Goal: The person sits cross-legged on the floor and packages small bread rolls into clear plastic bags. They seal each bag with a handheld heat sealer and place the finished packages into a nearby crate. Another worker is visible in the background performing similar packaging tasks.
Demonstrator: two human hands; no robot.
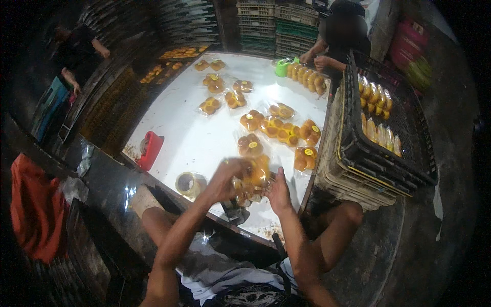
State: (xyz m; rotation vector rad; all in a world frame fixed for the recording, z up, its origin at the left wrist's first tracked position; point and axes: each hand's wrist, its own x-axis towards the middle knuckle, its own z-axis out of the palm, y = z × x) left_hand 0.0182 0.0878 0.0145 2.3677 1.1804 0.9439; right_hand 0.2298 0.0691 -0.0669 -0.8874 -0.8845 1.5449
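My left hand (233, 172), blurred, grips the left side of a clear bag of golden bread rolls (259, 172) just above the table's near part. At the bag's right side is my right hand (280, 193), its thumb raised and its fingers reaching to the bag's edge; whether they grip it is unclear. Under the hands, a black object (234, 213), perhaps a tape dispenser, sits partly hidden at the table edge. Just beyond the held bag lies another bagged bun cluster (250, 145) with a yellow sticker. A wide roll of tape (187, 183) stands left of my left hand.
More bagged buns (285, 132) spread over the white table (180, 115). A red tape dispenser (150, 149) sits left, a green one (282, 68) far right. Stacked crates (345, 153) with bagged bread flank the right edge. One person (345, 34) works opposite, another (76, 50) at far left.
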